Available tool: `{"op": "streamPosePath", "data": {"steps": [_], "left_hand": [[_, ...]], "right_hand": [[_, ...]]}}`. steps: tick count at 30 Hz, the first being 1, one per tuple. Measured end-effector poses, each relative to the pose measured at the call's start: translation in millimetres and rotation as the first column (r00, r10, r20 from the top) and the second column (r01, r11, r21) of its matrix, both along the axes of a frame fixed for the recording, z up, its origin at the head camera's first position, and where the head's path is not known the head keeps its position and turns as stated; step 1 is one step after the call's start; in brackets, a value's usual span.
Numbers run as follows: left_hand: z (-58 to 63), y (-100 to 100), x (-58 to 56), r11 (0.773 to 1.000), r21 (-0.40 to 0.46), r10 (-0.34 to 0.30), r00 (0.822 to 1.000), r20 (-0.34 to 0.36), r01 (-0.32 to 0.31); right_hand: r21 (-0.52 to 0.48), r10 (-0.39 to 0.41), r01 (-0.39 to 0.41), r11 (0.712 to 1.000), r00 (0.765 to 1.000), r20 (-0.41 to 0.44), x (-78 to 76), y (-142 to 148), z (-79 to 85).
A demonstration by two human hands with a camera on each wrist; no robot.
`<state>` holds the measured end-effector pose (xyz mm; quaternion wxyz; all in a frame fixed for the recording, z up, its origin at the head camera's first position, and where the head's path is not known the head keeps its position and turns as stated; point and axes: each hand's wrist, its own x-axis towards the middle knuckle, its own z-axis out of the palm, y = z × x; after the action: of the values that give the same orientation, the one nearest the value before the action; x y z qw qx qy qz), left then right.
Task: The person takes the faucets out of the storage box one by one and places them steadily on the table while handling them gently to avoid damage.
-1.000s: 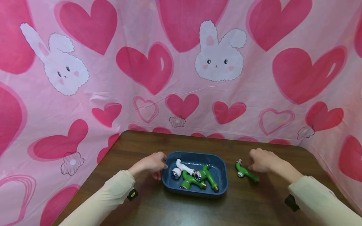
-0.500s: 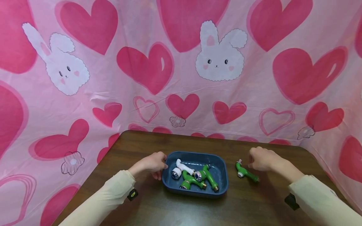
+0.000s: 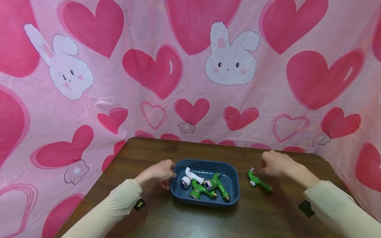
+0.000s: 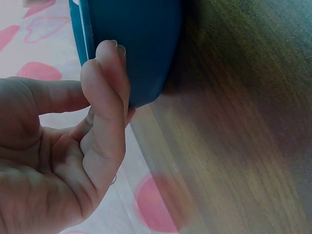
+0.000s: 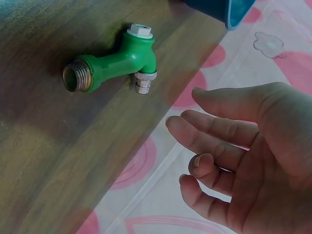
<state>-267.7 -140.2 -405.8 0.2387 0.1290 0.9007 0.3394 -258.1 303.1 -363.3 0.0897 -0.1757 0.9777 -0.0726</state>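
Note:
A blue plastic tray (image 3: 205, 203) sits on the wooden table, holding a white tap (image 3: 194, 177) and two green taps (image 3: 220, 188) with metal threaded ends. My left hand (image 3: 160, 172) grips the tray's left rim, thumb and fingers meeting at the edge, with the fingers along the outer wall in the left wrist view. Right of the tray, another green tap (image 5: 119, 63) lies on its side on the table, with a white cap and a metal nozzle. My right hand (image 3: 276, 163) hovers beside this tap, fingers loosely bent, nothing in them.
The brown table (image 3: 166, 219) carries the tray near its middle. Behind it and along the sides hangs a pink cloth (image 3: 190, 76) with hearts and rabbits. Dark wrist devices (image 3: 139, 205) hang under both sleeves.
My right hand has risen slightly, a little away from the loose green tap. The left hand, the tray and the taps stay where they were.

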Motion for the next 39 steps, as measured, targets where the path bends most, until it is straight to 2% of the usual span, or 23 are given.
{"op": "streamPosePath", "data": {"steps": [13, 20, 27, 39], "left_hand": [[-0.4, 0, -0.1, 1.0, 0.008, -0.003, 1.0, 0.001, 0.003], [0.0, -1, -1.5, 1.0, 0.009, -0.007, 1.0, -0.023, 0.007], [0.3, -1, -0.9, 1.0, 0.011, -0.001, 1.0, 0.003, 0.001], [0.9, -1, -0.6, 1.0, 0.007, -0.004, 1.0, -0.001, 0.004]], "right_hand": [[-0.002, 0.029, -0.03, 1.0, 0.999, -0.024, -4.0, -5, 7.1], [0.003, 0.035, -0.035, 0.999, 0.999, -0.022, -5.3, -9, 11.7], [0.005, 0.047, -0.047, 0.999, 0.998, -0.028, -5.2, -11, 13.0], [0.017, 0.043, -0.043, 0.999, 0.999, -0.021, -5.4, -18, 19.3]]}}
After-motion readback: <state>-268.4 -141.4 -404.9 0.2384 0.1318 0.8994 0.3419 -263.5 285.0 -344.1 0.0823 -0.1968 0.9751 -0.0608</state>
